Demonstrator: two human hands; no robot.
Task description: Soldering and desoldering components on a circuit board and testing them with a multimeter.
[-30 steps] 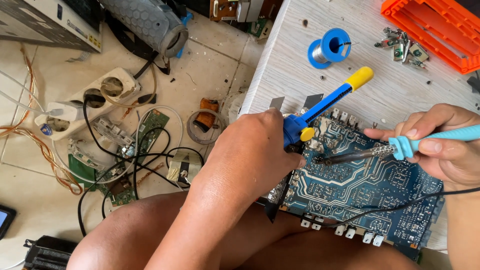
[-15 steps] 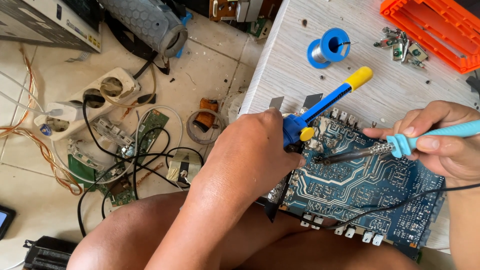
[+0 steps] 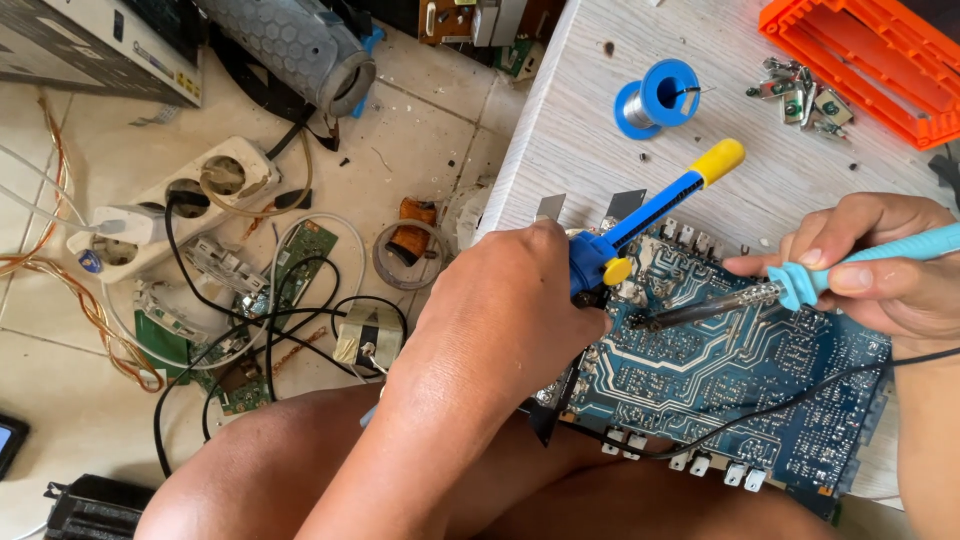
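**Circuit Board Work at a Low Table**

Pale wood-grain table (image 3: 600, 130) and tiled floor (image 3: 430, 140) made up the work area, seen from the head camera.

Head view, work zone: a blue circuit board (image 3: 720, 375) lay at the near edge of the table, overhanging toward the person's bare legs. The left hand (image 3: 520, 310) was closed around the lower body of a blue solder sucker (image 3: 640, 220), whose yellow plunger end pointed up and right, away from the board. The sucker's nozzle end was hidden behind the hand. The right hand (image 3: 880, 270) was closed in a pen-style grip on the light-blue handle of a soldering iron (image 3: 740, 300). The iron's metal tip lay on the board just beside the sucker. A black cord (image 3: 800, 400) crossed the board.

Head view, surroundings: a blue solder spool (image 3: 660, 95) stood further back on the table, near a few small loose parts (image 3: 800, 100) and an orange plastic tray (image 3: 860, 50). On the floor lay a white power strip (image 3: 170, 205), tangled black cables (image 3: 270, 320) and green circuit boards (image 3: 300, 250).
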